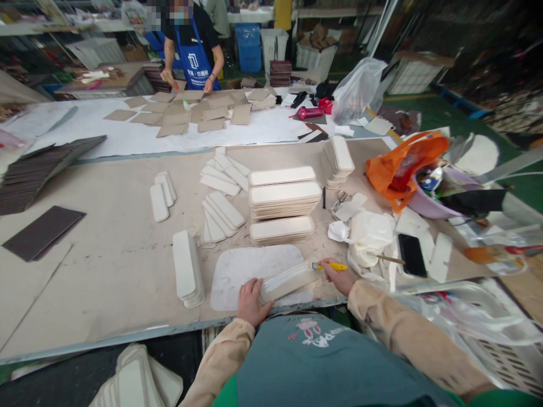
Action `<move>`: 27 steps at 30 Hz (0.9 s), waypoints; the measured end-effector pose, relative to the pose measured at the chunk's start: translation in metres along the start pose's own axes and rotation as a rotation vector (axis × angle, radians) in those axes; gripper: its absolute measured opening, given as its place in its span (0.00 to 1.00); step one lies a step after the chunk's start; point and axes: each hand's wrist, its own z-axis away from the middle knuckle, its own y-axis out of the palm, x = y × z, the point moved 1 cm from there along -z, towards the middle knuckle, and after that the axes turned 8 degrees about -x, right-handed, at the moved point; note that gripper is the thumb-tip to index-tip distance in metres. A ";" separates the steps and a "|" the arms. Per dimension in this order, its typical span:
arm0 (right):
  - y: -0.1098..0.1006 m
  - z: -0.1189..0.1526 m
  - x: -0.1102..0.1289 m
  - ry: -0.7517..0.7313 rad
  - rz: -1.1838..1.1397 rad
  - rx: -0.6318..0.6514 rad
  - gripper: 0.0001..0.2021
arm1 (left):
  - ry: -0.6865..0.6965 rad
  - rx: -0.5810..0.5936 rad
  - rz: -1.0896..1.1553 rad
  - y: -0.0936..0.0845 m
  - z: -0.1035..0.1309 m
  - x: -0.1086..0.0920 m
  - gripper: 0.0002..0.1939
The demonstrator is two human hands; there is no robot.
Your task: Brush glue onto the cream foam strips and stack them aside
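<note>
My right hand (338, 276) is closed round a yellow-handled brush (335, 266), its tip on the right end of a long beige strip (288, 282). White, wet-looking streaks run along the strip's upper side. My left hand (251, 301) rests on the strip's left end, thumb and fingers apart, pressing it down. Beneath lies a pale rounded sheet (229, 271). Stacks of white rounded strips (282, 229) stand just beyond, and another tall stack (185, 263) is to the left. A white bag-covered container (371, 234) with a stick across it sits to the right.
Fanned strips (223, 212) lie mid-table. At the right are scissors (341, 199), a black phone (411, 255), an orange bag (405, 164) and a purple basin (441, 200). Dark sheets (42, 229) lie left. Across the table, a person in a blue apron (195, 59) handles brown pieces.
</note>
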 end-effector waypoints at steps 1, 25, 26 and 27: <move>-0.004 -0.001 -0.002 -0.007 0.024 -0.022 0.13 | 0.001 0.000 -0.001 0.000 0.000 -0.001 0.35; 0.100 0.041 0.027 0.003 -0.222 0.513 0.10 | 0.003 0.032 -0.019 -0.006 0.001 -0.005 0.37; 0.098 0.040 0.026 -0.014 -0.204 0.508 0.10 | 0.005 0.031 -0.019 -0.006 0.001 -0.005 0.37; 0.096 0.040 0.024 -0.033 -0.184 0.499 0.10 | 0.006 0.030 -0.018 -0.006 0.001 -0.005 0.36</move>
